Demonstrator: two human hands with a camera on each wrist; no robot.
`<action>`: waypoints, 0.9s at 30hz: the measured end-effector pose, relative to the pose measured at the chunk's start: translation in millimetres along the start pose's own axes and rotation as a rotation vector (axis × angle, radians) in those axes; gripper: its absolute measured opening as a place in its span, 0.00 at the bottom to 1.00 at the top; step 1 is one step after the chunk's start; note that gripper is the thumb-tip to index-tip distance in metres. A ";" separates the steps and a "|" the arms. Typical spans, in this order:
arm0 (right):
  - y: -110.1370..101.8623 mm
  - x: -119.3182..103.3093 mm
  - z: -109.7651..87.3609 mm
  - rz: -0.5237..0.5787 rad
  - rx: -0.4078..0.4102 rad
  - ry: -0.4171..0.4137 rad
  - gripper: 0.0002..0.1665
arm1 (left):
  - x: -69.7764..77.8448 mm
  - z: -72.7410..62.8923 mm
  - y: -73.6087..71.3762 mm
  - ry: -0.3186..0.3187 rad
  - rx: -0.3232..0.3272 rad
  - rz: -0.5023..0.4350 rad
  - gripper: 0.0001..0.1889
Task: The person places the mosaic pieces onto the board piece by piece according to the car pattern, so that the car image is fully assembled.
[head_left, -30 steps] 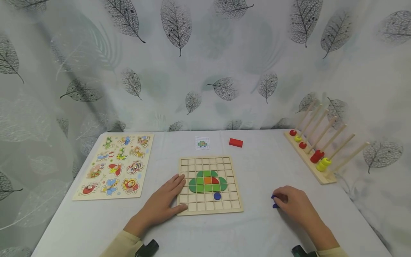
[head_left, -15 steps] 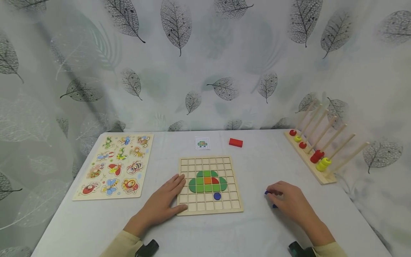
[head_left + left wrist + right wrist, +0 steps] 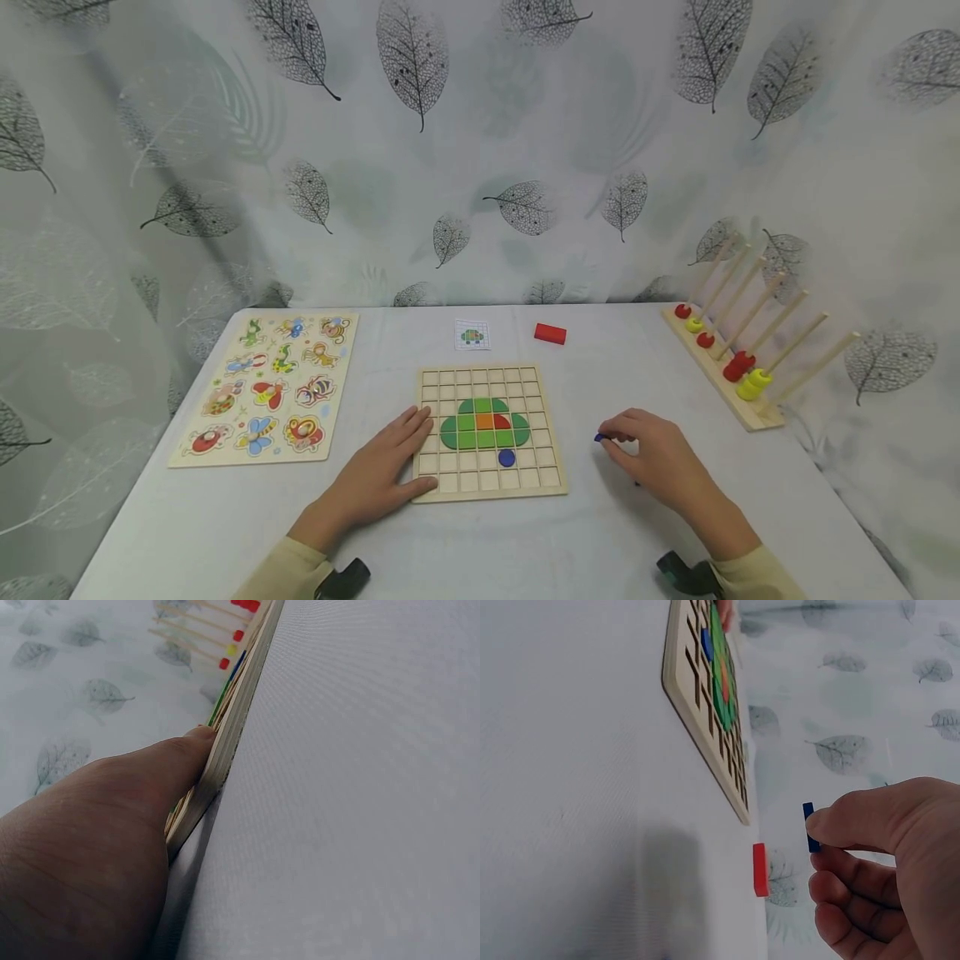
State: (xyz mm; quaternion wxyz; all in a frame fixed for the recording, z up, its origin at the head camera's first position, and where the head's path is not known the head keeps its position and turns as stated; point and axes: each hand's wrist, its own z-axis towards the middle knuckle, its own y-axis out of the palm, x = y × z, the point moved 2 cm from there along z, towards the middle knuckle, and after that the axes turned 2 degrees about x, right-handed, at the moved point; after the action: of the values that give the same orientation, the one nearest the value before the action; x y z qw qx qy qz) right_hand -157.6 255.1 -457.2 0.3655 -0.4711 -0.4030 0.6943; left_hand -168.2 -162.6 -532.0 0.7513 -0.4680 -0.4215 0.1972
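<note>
My right hand [image 3: 660, 460] pinches a small, flat blue piece [image 3: 808, 810] between thumb and fingers, above the table to the right of the wooden grid board [image 3: 440, 379]. Its full outline cannot be made out. Under that hand lies another blue piece [image 3: 637, 483], mostly hidden. On the board's left side rests my left hand [image 3: 377, 477], fingers extended and the thumb on the near corner. Several green pieces [image 3: 467, 437], an orange square [image 3: 486, 421] and a red piece [image 3: 502, 422] form a cloud-like shape in the grid. Just below them sits a round blue shape [image 3: 507, 457].
Beyond the board lie a small pattern card [image 3: 472, 335] and a red block [image 3: 551, 333]. An insect puzzle board [image 3: 276, 458] is at the left. A wooden peg stand [image 3: 761, 412] with red and yellow beads stands at the right, near a leaf-print curtain [image 3: 480, 150].
My right hand has moved left and a little away from me, toward the board, carrying one blue piece off the table. The second blue piece stayed behind. My left hand has not moved.
</note>
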 end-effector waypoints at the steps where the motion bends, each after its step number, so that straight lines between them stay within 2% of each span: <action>1: 0.1 -1.7 1.0 0.002 0.003 -0.007 0.10 | -0.1 0.0 -0.3 -0.001 -0.002 -0.003 0.48; 16: 7.4 -28.8 15.2 0.074 0.009 -0.143 0.12 | 0.2 0.0 -1.1 -0.004 -0.006 -0.005 0.48; 27: 10.8 -48.1 23.6 0.095 -0.025 -0.198 0.13 | 1.8 0.2 -1.2 -0.010 -0.012 -0.012 0.48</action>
State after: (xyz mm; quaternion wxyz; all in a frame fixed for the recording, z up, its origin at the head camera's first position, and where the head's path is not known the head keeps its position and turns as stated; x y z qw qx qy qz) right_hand -167.6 203.0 -444.3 0.2846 -0.4233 -0.4229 0.7490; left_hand -167.5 -161.8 -530.1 0.7475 -0.4689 -0.4294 0.1925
